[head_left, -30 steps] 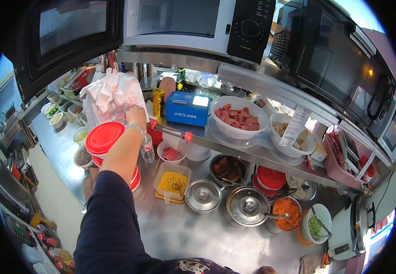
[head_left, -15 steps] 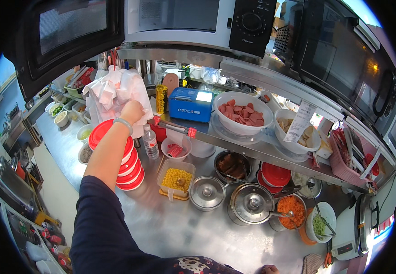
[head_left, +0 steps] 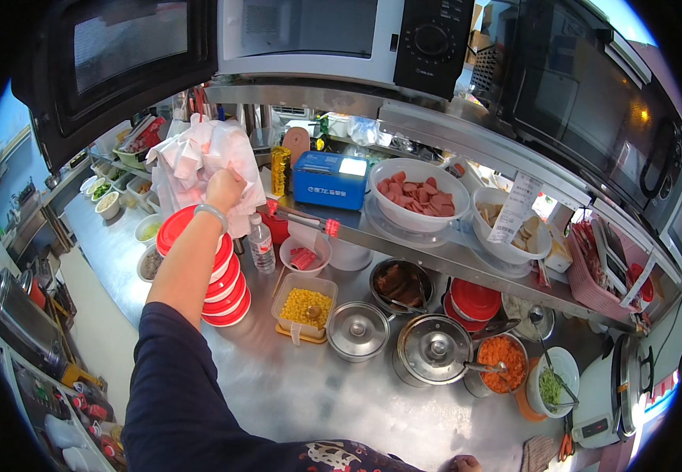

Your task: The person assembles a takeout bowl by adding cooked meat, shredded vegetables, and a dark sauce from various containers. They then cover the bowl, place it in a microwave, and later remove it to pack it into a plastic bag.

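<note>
My left hand [head_left: 225, 190] reaches to the far left, its fingers closed on a white plastic bag [head_left: 213, 153] in a hanging bunch of them. A bracelet circles the wrist. Under that forearm stands a leaning stack of round tubs with red lids [head_left: 221, 296], partly covered by the arm. Just right of the bags is a clear water bottle [head_left: 261, 245]. Only a small part of my right hand [head_left: 464, 464] shows at the bottom edge, low in front of my body; its fingers are hidden.
On the steel counter stand a tub of corn [head_left: 305, 305], lidded pots [head_left: 434, 348], shredded carrot [head_left: 505, 362] and a bowl of chopped greens [head_left: 552, 381]. A shelf [head_left: 467, 267] above carries a bowl of sliced sausage [head_left: 420, 197] and a blue box [head_left: 330, 181]. Microwaves [head_left: 302, 39] hang overhead.
My left hand has shifted only slightly at the bags, and their folds lie a little differently. The right hand stays low at the bottom edge.
</note>
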Tool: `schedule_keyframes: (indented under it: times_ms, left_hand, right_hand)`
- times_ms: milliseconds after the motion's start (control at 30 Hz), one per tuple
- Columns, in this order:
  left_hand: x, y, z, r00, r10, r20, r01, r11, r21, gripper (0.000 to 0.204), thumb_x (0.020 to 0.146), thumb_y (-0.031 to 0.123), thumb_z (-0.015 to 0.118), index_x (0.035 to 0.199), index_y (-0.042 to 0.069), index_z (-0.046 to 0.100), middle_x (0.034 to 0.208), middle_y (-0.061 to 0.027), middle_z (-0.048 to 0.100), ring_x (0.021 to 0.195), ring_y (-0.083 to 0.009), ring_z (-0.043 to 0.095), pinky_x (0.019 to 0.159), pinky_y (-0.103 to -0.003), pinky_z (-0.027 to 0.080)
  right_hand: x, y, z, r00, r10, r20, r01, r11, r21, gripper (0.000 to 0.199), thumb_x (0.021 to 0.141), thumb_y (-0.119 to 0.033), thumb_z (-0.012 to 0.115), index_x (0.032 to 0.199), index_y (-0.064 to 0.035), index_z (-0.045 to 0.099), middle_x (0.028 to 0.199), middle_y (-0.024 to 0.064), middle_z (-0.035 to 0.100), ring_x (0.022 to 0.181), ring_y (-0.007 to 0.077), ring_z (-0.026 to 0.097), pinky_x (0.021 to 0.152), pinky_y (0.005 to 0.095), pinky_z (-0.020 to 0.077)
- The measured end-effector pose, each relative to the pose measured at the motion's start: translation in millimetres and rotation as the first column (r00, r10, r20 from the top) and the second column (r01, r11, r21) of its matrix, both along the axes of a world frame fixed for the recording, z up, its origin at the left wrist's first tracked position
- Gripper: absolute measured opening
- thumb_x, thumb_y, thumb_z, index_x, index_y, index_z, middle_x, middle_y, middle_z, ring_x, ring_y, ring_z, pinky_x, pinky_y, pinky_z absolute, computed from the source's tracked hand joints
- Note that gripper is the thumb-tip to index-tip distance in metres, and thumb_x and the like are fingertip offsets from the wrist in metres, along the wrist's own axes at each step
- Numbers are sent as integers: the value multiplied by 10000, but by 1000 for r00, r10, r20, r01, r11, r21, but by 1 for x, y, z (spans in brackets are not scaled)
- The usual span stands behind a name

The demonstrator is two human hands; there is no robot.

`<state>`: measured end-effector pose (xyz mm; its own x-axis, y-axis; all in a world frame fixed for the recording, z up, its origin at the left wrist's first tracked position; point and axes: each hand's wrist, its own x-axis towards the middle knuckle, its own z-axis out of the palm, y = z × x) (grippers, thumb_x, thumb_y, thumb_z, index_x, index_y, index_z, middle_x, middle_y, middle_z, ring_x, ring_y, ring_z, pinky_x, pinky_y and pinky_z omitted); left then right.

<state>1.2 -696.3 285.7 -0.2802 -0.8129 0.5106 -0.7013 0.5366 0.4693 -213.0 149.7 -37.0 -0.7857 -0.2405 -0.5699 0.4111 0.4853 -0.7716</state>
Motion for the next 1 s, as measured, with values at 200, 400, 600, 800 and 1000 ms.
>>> schedule_keyframes:
  times_ms: [200,400,600,800,1000]
  left_hand:
    - [-34,54,-4,846,-35,532,282,877,-390,87,761,64,608,841,53,640,819,-159,665,784,-344,673,691,-432,540]
    - [-89,211,-25,724,-596,347,676,712,-188,64,783,90,591,840,61,596,804,-152,632,807,-348,635,704,-446,509]
    - [-77,450,-58,195,-785,-588,981,160,111,119,891,147,611,920,37,573,740,-57,586,691,-122,550,644,-310,464]
    - [-72,521,-103,188,-464,-866,982,89,166,170,896,136,622,1001,27,544,925,-27,586,870,-89,540,780,-266,463]
    - [-7,546,-166,492,-627,-603,820,568,79,697,750,405,747,1266,-5,522,1208,-181,590,1067,-321,583,927,-469,435]
  right_hand:
    - [-7,5,-9,999,47,-6,-46,998,51,215,896,-142,577,1050,0,625,782,86,651,620,172,607,551,290,509]
    - [7,-16,30,945,249,-210,-242,969,58,281,899,-142,583,1133,14,599,896,106,667,771,186,632,677,300,524]
    - [48,-132,154,804,441,-399,-594,556,-582,956,844,-249,718,1535,-75,80,1562,138,212,1417,305,261,1120,426,272]
    - [65,-200,243,619,568,-542,-694,719,-40,579,879,-275,658,1349,0,462,1289,110,552,1103,251,568,905,390,468]
    - [73,-192,289,-250,384,-889,-819,406,406,125,751,-48,648,867,-7,665,791,155,667,705,318,644,648,364,517]
